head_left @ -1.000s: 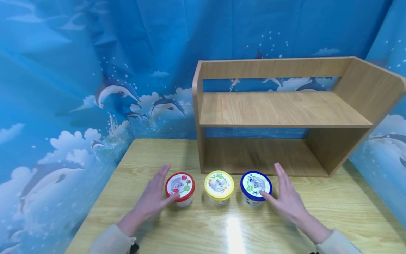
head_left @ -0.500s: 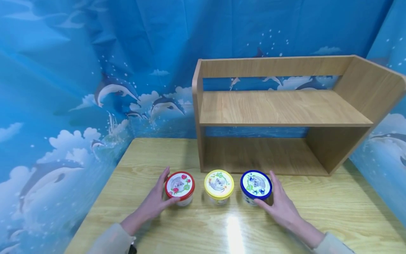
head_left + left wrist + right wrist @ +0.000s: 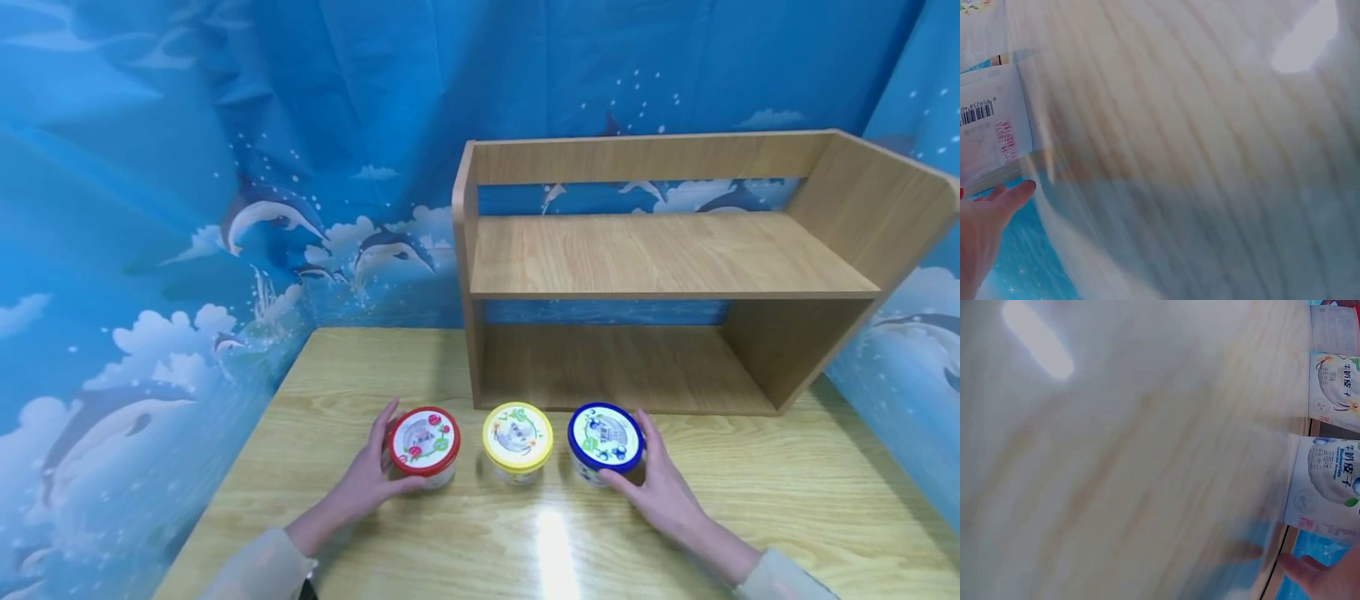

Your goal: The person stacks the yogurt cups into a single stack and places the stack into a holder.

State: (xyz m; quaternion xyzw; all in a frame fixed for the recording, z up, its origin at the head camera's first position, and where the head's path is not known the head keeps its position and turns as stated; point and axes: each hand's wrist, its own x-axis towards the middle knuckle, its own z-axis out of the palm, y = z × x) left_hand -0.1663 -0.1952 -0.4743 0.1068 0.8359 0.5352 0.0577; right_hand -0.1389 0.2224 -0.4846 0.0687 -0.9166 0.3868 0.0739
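Three lidded paper cups stand upright in a row on the wooden table. My left hand (image 3: 366,477) is around the left side of the red-lidded cup (image 3: 424,443), thumb in front and fingers at the far side. The yellow-lidded cup (image 3: 517,437) stands in the middle, apart from both hands. My right hand (image 3: 662,483) is likewise around the right side of the blue-lidded cup (image 3: 605,437). In the wrist views, a small gap shows between the left thumb (image 3: 1019,194) and its cup, and between the right thumb (image 3: 1297,567) and its cup. Fingertip contact is partly hidden.
A two-level wooden shelf (image 3: 675,254) stands behind the cups, its lower front edge close to them. The wooden table (image 3: 465,542) extends left and right of the row. A blue dolphin-print curtain (image 3: 360,108) hangs behind and at the sides.
My right hand has moved left and closer around the blue-lidded cup. My left hand has drawn slightly nearer its cup, its thumb lowering off the red lid to the front. The cups have stayed put.
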